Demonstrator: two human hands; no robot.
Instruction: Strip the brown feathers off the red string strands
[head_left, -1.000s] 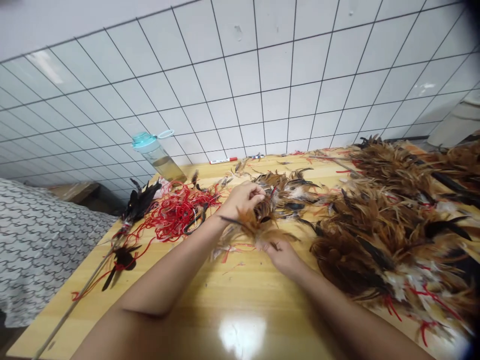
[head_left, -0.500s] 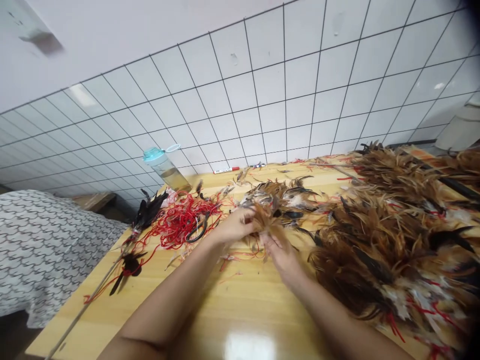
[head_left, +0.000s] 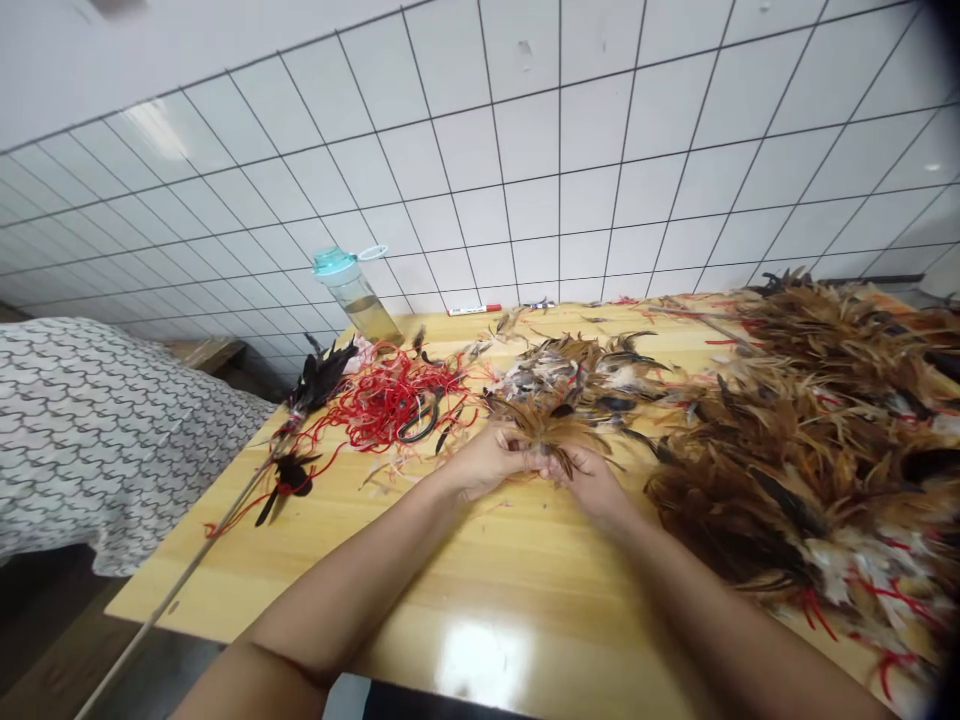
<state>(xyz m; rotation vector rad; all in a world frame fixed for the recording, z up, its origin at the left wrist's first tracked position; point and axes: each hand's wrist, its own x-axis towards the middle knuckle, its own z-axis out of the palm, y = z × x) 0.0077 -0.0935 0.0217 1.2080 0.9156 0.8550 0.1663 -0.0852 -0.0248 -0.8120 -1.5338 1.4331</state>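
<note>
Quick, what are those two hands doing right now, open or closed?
Left hand: closed, pinching a tuft of brown feathers.
Right hand: closed on the same tuft.

The feather tuft (head_left: 544, 425) in the grip (head_left: 536, 458) is tawny brown with darker tips, and left of the grip lie a tangle of bright red cord (head_left: 382, 405) and black-handled scissors (head_left: 420, 420), while right of it a heaped mass of feathers (head_left: 780, 450) runs ginger, near-black and cream, flecked with red. Beyond the grip the honey-yellow desk (head_left: 480, 580) meets white wall tiles (head_left: 525, 150) ruled by black lines, and far left of the grip a cloth (head_left: 97, 440) carries a grey-and-white scale pattern
</note>
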